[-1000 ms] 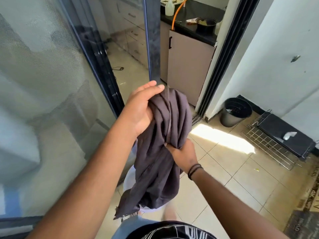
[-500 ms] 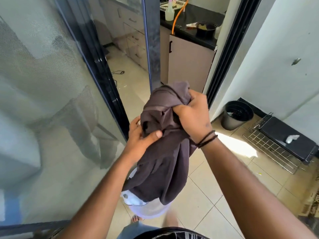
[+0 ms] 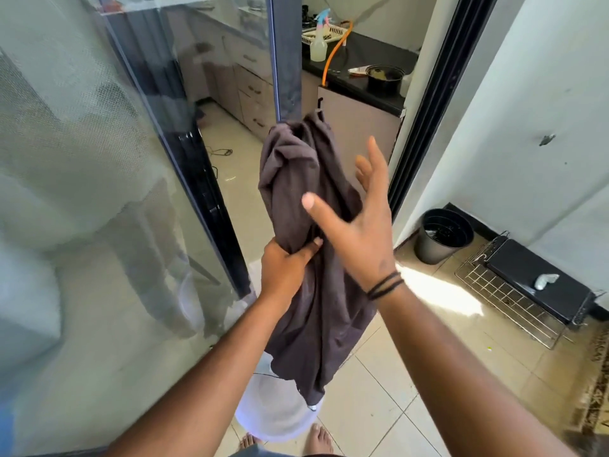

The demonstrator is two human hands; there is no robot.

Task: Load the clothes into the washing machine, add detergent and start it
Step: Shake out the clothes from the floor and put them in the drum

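L hand [image 3: 286, 263] fisted round grey garment [image 3: 306, 206], cloth bunched above grip & trailing below. R hand [image 3: 357, 222] splayed, beside cloth. Step looks like gathering; next needs carrying to washer, not in view.

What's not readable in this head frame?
- Washing machine and detergent: not in the head view at all.
- White tub contents: hidden by the dark garment hanging over it.
- Left hand grip: fingers buried in the cloth.
- Right hand: open; motion-blurred, so contact with the cloth is unclear.
- Room behind the glass door: obscured by reflections.
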